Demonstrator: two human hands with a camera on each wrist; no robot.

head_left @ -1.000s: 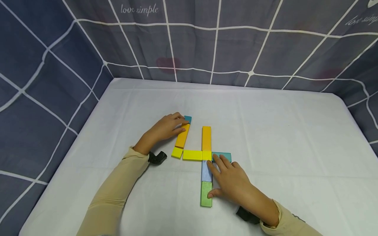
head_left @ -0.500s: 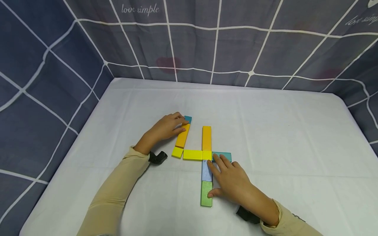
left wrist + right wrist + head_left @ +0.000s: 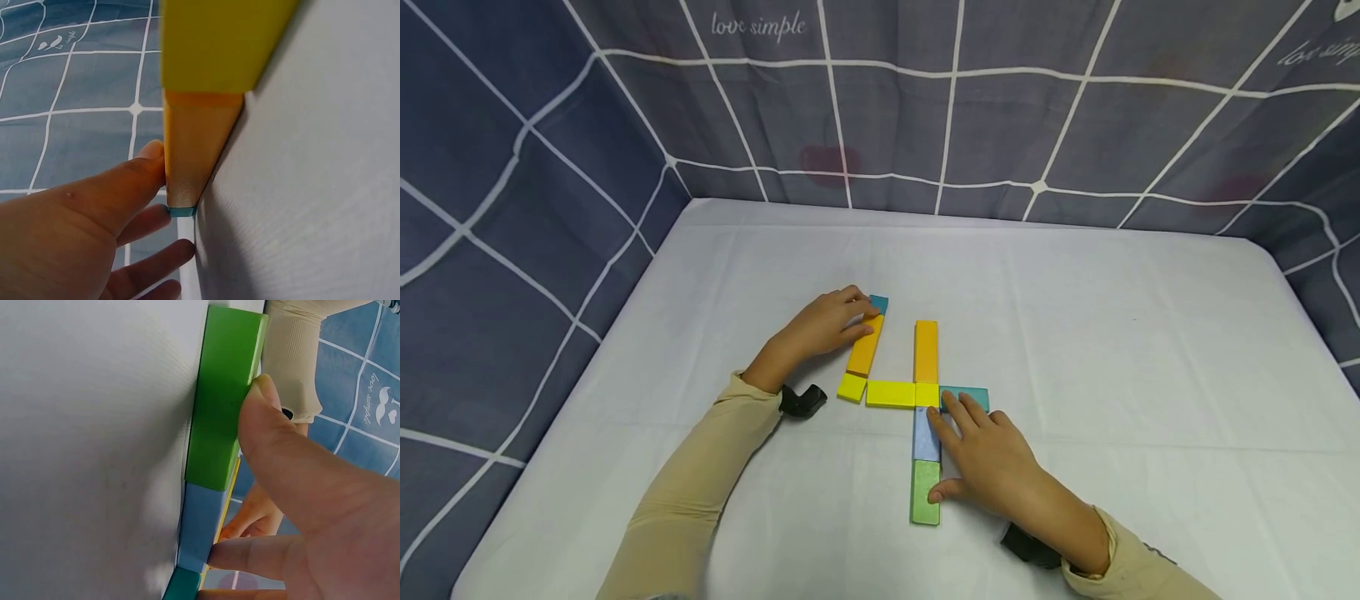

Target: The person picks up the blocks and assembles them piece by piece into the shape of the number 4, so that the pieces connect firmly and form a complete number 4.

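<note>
In the head view my left hand (image 3: pixel 822 325) rests with its thumb on a slanted orange block (image 3: pixel 863 348) and its fingertips at the teal block (image 3: pixel 880 305) capping it. A small yellow block (image 3: pixel 852 387) lies at the near end of that row. My right hand (image 3: pixel 991 461) spreads over a cross of flat blocks: its thumb touches the green block (image 3: pixel 924 502), a finger meets the light blue block (image 3: pixel 925 442), and others lie on a second teal block (image 3: pixel 967 397), partly covering it. The right wrist view shows the thumb on the green block's (image 3: pixel 225 406) edge.
A long yellow block (image 3: pixel 891 394) and a yellow square (image 3: pixel 927 394) join the two groups, with another orange block (image 3: pixel 926 352) pointing away. White cloth (image 3: pixel 1112 350) covers the table. Grid-patterned curtains (image 3: pixel 895 108) rise behind and at the sides. Black wrist cameras (image 3: pixel 803 402) sit under the sleeves.
</note>
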